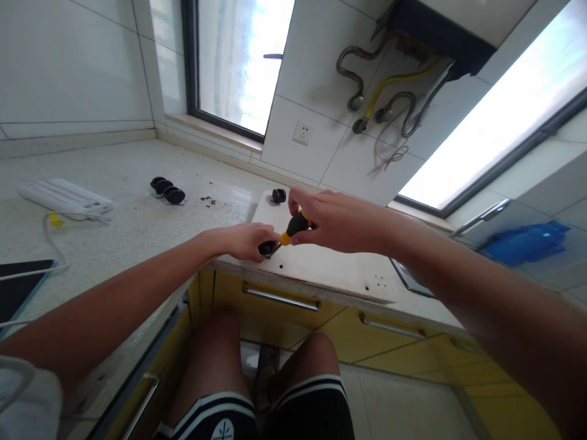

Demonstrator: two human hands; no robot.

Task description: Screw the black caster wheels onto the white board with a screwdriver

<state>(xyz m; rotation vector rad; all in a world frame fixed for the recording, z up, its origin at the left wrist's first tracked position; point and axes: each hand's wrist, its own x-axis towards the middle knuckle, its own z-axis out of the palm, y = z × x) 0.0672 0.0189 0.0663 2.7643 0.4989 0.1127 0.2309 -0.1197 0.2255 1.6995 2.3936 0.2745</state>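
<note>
A: Right hand [321, 220], state of grip?
B: Clenched around the handle of a yellow-and-black screwdriver [298, 225].

A: Left hand [247, 241]?
B: Holding the near wheel [265, 249], small and black, between fingers. Firmness of hold: cannot tell.

A: Position of near wheel?
B: By the near left corner of a white board [330, 263], flat on the pale worktop [121, 171]. Directly under left fingertips, so nearer to left hand; left and slightly near of right hand.

A: Long axis of screwdriver?
B: Slanting down from handle toward near left, meeting the right side of the near wheel. Judged as the key relation: line of shank against base of wheel. Seating of tip: cannot tell, too small and partly covered by fingers.

A: Also on the board?
B: Far wheel [279, 195], black, near the far left corner, well clear of the screwdriver tip. One dark hole [281, 266] just right of near wheel, another hole [367, 288] toward the near right.

A: Off the board, to the left?
B: Loose black wheels [167, 190] lying together; dark bits [208, 200] scattered between those and the board. Farther left, a white device [64, 194] beside a cable [49, 235].
</note>
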